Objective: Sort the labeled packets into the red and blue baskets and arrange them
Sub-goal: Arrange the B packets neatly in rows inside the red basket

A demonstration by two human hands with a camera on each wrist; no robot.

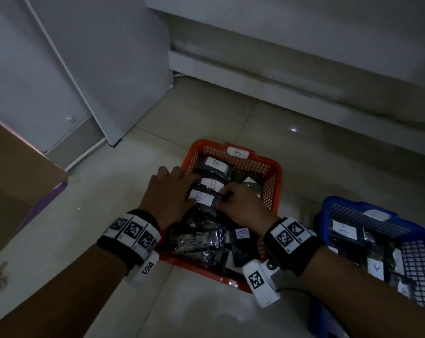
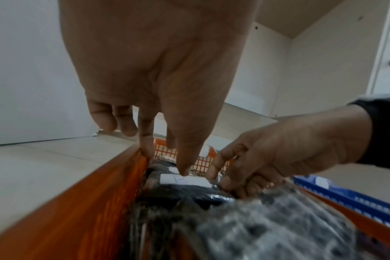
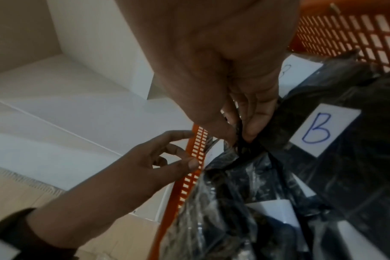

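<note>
An orange-red perforated plastic basket (image 1: 272, 189) is set on the pale tiled floor (image 1: 60, 240), with a white label marked "B" (image 1: 237, 152) fixed to its far rim. It is filled with dark glossy plastic packets, each carrying a white paper label lettered "B". A blue perforated plastic basket (image 1: 328, 208) is placed just beside it on the right, and packets labeled "A" (image 1: 344, 230) are seen inside.

Both hands are lowered over the red basket's left half. The left hand (image 1: 169, 193) is laid over the left rim with its fingers (image 2: 146, 137) straight and spread wide; from the left wrist view, one fingertip touches the rim and the thumb tip is pressed on the white label of a dark B-labeled packet (image 1: 201, 197). The right hand (image 1: 243, 203) is curled at that packet's right edge, its fingers (image 3: 254, 123) and thumb pinching black plastic there.

Another B packet (image 1: 215, 164) lies further back in the basket, and one (image 1: 243, 234) lies nearer the wrist. A brown cardboard box (image 1: 16, 181) is seen at the left, and white cabinet panels (image 1: 97, 69) stand behind.
</note>
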